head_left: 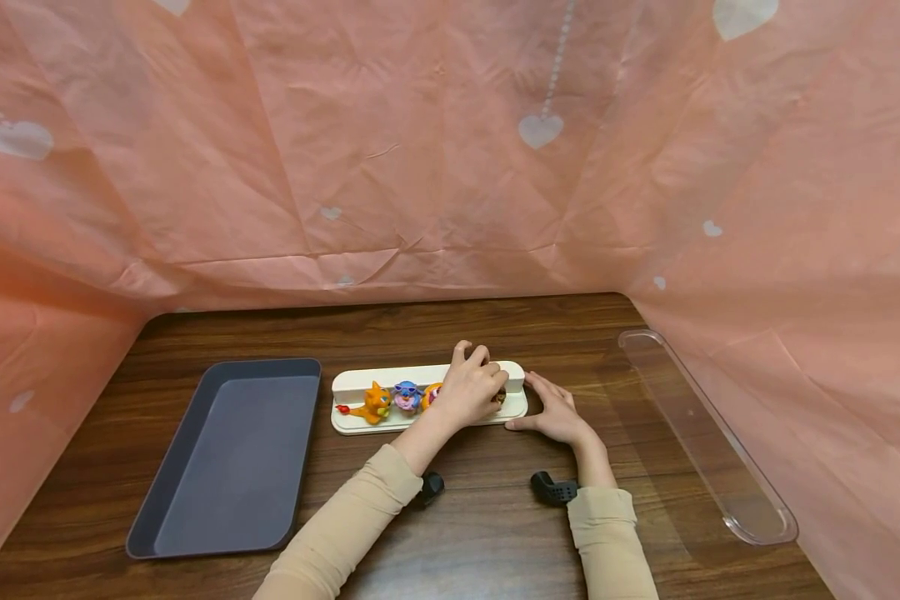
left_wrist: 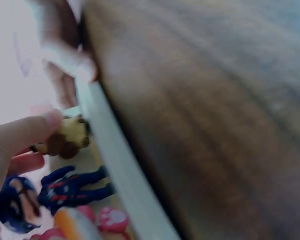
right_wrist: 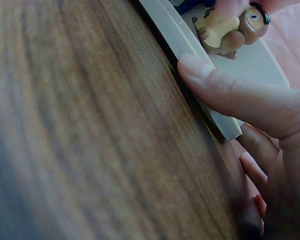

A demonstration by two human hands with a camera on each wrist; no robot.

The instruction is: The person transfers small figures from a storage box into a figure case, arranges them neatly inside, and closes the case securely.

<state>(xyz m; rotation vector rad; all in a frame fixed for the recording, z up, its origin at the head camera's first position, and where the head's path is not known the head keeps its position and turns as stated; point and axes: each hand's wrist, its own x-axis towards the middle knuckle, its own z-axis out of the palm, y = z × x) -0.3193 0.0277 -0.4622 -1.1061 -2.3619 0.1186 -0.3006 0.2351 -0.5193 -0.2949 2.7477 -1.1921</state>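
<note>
A long white display stand (head_left: pixel 356 381) holds a row of small toy figurines. At its right end my left hand (head_left: pixel 468 393) pinches a brown-and-cream figurine (right_wrist: pixel 225 35), which is mostly covered in the head view. My right hand (head_left: pixel 558 417) grips the stand's right end, thumb along the front edge and the other fingers around the far side. Left of the pinched figurine are a dark blue figurine (left_wrist: pixel 65 192), an orange-and-pink one (head_left: pixel 431 395), a blue one with sunglasses (head_left: pixel 407 396) and an orange dragon-like one (head_left: pixel 376 403).
A dark grey tray (head_left: pixel 232 467) lies on the wooden table (head_left: pixel 487 542) to the left. On the right is a long clear plastic cover (head_left: pixel 708 433). Pink cloth with hearts (head_left: pixel 435 167) encloses the back and sides.
</note>
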